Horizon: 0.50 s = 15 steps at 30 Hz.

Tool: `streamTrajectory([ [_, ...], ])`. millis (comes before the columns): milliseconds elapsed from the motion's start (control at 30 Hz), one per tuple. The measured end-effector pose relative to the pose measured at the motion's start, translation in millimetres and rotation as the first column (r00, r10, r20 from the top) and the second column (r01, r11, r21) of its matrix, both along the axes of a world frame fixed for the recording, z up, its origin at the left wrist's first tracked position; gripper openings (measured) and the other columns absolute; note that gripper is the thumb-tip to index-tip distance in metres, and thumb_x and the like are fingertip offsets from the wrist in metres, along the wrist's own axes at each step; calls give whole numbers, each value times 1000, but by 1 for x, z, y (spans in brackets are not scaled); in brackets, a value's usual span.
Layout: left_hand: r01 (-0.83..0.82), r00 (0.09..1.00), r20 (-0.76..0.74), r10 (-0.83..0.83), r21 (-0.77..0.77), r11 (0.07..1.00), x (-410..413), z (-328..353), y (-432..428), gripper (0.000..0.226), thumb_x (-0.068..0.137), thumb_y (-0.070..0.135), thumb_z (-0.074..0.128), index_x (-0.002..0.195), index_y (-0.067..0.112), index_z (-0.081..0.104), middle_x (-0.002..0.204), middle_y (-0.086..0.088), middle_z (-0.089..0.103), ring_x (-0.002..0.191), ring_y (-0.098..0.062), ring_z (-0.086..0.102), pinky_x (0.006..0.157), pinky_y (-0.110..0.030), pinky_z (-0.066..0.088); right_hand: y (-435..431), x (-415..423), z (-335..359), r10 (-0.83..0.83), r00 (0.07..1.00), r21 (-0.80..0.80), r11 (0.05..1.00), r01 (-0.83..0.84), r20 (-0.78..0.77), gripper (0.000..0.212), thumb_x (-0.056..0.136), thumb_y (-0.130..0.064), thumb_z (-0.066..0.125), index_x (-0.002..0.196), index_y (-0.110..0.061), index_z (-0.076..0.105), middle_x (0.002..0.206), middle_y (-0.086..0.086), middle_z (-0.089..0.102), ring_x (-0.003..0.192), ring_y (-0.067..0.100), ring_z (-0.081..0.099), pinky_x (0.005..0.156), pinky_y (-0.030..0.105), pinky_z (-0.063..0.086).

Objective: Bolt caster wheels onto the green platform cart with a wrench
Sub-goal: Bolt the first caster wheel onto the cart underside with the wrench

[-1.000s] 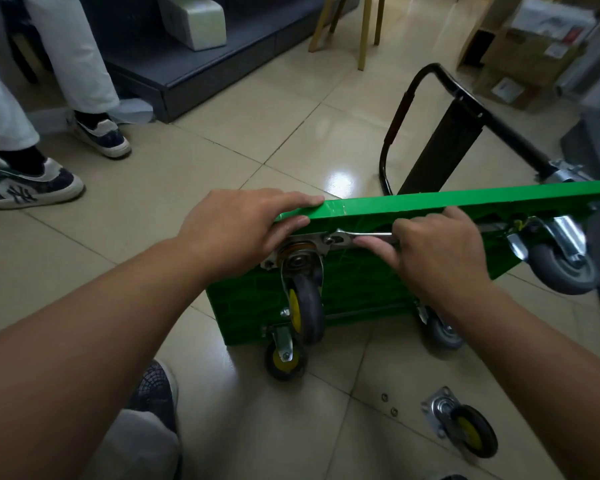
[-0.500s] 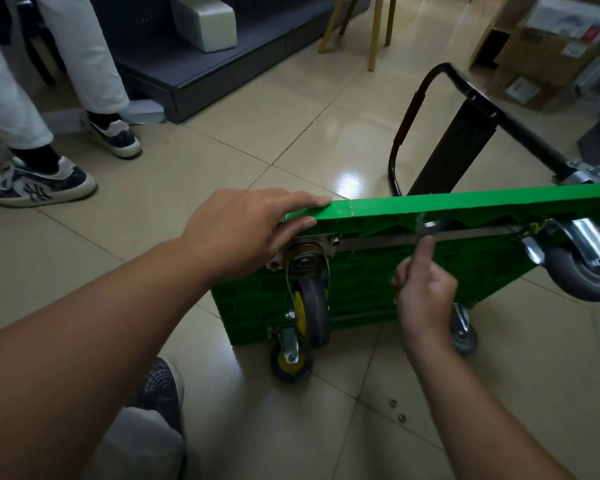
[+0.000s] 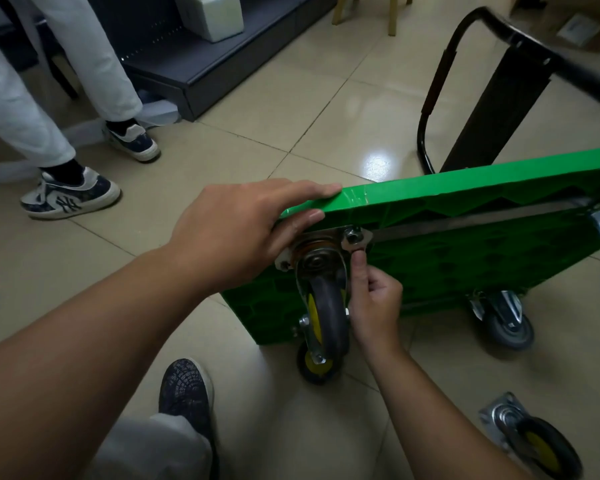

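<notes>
Head view, nearest first: a loose swivel caster with a black tyre, yellow hub and steel plate lies on the beige tiled floor at lower right, well apart from the cart. The wearer's dark patterned shoe rests at lower centre.

The right hand is raised beside the fitted grey-tyred caster. Its fingers are curled. Thumb and forefinger tips meet at the corner of the steel mounting plate, just below a hex nut. Whether they pinch a fastener cannot be told.

The left hand lies with straight fingers flat along the upper edge of the green plastic platform cart, gripping nothing.

The cart stands on its long edge on the floor, ribbed underside toward the camera. A yellow-hubbed caster sits at its lower left corner, a grey caster at the lower right. The black tubular handle lies folded behind the cart.

Farther left, a second person's navy and white sneakers stand near a dark low platform carrying a white box.
</notes>
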<state>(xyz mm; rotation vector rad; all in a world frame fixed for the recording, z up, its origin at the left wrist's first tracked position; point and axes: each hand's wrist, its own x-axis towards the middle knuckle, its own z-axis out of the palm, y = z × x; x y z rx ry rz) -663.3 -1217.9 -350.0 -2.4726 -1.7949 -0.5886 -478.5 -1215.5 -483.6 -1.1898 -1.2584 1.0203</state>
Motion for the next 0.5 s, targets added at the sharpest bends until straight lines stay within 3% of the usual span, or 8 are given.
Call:
streamTrajectory([
  [133,-4,1000,1,4,-3,1000,0,1,0,43,103,58,34,142,52,51,127,19,68,93,-14,69,61,-30,47,3,-3,-5,19,999,-36,999,-18,36,54,95,-55,51,45,-34,53,41,-15,40,42,0,36,45,15,26],
  [200,-7,1000,-4,7,-3,1000,0,1,0,42,103,58,35,142,53,51,126,19,68,93,-13,69,61,-30,46,4,-3,-6,19,997,-72,997,-14,73,61,87,-74,47,44,-31,48,41,-13,35,42,1,31,44,20,24],
  [333,-9,1000,-6,9,-2,1000,0,0,0,41,104,58,35,141,53,51,124,18,69,92,-15,69,60,-29,43,7,-2,-10,69,993,-138,989,-55,100,67,87,-76,44,50,-20,37,45,-10,31,46,5,29,50,29,23],
  [433,-3,1000,-8,3,0,1000,0,1,2,42,104,58,35,141,52,52,126,18,69,91,-16,69,60,-28,41,10,5,-9,94,961,-121,991,-64,261,84,78,-91,32,54,-11,36,47,-6,34,48,13,34,50,31,26],
  [500,3,1000,-2,-3,0,1000,-1,1,2,43,103,58,34,142,52,51,127,17,68,92,-16,69,60,-29,43,14,15,-3,72,896,-88,995,-37,438,82,79,-90,24,54,-13,35,45,-5,35,46,15,37,49,32,26],
])
